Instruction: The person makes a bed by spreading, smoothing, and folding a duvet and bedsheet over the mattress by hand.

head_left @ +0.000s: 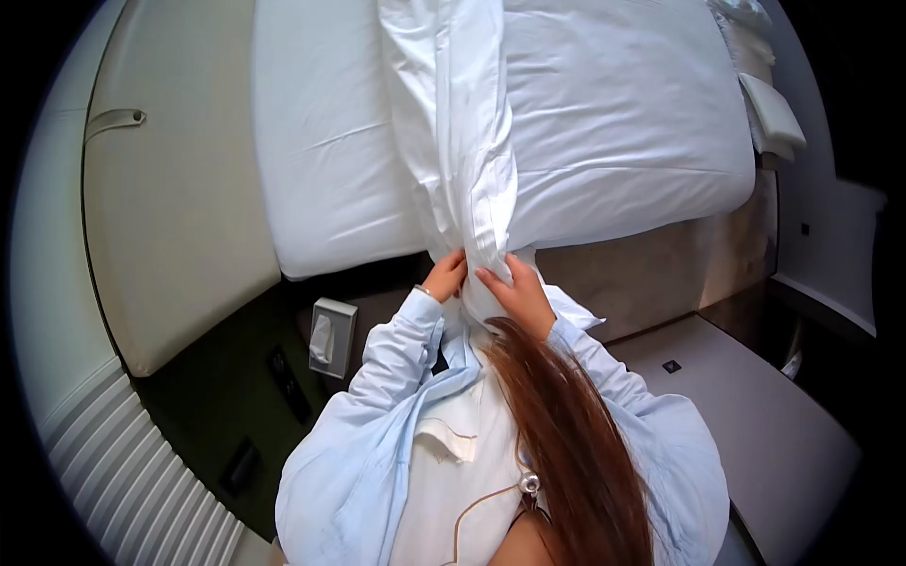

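A long white sheet (453,104), gathered into a lengthwise band, lies across the bed and hangs over its near edge in front of my body. My left hand (445,276) grips the left side of the hanging end, its fingers curled into the fabric. On the other side, my right hand (519,294) pinches the cloth between thumb and fingers. Both hands are closed, a short distance apart, just below the mattress edge. A loose corner of white cloth (572,307) sticks out to the right of my right wrist. The fingertips are partly hidden by folds.
The white-covered mattress (623,123) fills the far middle. A padded beige headboard-like panel (189,189) stands at left. Below it are a tissue box (345,340) and dark sockets (288,385). White folded bedding (774,113) is at the far right, a grey surface (746,415) at the lower right.
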A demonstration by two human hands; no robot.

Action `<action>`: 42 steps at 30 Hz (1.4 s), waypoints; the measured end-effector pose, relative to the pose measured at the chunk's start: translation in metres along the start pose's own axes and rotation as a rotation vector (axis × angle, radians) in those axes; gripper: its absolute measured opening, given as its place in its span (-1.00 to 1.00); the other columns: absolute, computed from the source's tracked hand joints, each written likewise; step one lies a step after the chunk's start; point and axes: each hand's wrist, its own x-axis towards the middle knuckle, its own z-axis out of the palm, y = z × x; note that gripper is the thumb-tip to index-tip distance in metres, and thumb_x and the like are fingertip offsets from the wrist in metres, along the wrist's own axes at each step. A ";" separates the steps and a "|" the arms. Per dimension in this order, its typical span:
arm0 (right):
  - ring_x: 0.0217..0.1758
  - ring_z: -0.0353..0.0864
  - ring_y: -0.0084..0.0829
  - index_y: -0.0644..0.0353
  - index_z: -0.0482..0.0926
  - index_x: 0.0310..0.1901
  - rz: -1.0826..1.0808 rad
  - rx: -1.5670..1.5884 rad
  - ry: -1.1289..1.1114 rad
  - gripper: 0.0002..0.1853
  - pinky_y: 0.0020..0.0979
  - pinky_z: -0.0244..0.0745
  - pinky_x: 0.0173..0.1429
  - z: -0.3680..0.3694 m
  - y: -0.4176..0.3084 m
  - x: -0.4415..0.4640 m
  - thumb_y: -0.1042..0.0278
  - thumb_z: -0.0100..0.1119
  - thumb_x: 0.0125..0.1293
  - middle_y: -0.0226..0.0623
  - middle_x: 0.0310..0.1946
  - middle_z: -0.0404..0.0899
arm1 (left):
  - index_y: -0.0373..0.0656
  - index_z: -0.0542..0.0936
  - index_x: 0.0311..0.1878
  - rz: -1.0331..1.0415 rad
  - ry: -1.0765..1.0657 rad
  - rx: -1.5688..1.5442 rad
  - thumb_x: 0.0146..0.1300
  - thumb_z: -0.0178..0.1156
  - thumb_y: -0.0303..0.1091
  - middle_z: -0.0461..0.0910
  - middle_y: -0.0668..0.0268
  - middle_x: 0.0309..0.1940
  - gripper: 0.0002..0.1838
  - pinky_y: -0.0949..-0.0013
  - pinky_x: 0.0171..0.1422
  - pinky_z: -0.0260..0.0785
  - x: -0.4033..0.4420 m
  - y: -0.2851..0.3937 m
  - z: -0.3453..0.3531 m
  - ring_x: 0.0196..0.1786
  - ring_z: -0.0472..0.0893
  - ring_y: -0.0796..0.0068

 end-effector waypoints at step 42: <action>-0.36 0.48 -0.05 0.16 0.54 -0.26 -1.273 -1.069 -0.531 -0.59 -0.23 0.38 -0.23 -0.047 -0.206 0.258 0.58 0.04 -0.31 -0.06 -0.49 0.51 | -0.08 0.50 -0.46 0.147 1.604 0.456 -0.32 0.08 -0.66 0.50 0.19 -0.57 -0.72 0.20 -0.34 0.33 -0.060 0.001 -0.017 -0.38 0.50 0.17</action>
